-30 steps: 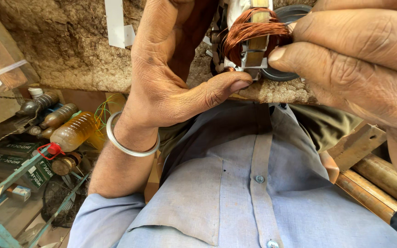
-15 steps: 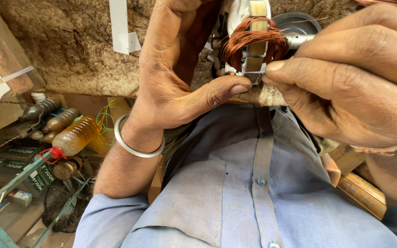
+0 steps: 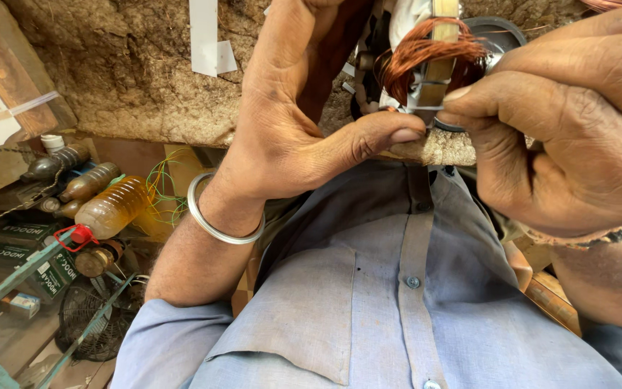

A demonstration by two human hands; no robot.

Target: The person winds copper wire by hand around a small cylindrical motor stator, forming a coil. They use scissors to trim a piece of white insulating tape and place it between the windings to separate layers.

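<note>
A small motor part with copper wire coils (image 3: 426, 54) wound round a metal core is held up close to the camera. My left hand (image 3: 296, 130), with a silver bangle on its wrist, grips it from the left, thumb stretched under the coil. My right hand (image 3: 577, 137) closes on it from the right, fingertips pinching at the core's lower edge. Behind the coil a dark round metal housing (image 3: 502, 36) shows. Below both hands is my blue buttoned shirt (image 3: 397, 302).
A rough earthen wall (image 3: 124, 65) fills the back. At lower left several plastic bottles (image 3: 109, 205) lie among green boxes (image 3: 52, 270), coloured wires and a dark wire fan guard (image 3: 88, 324). Wooden sticks (image 3: 552, 302) lie at the right.
Both hands and the coil have shifted a little upward and rightward in view; my right hand's fingers have tightened lower on the core. The grip of the left hand is the same.
</note>
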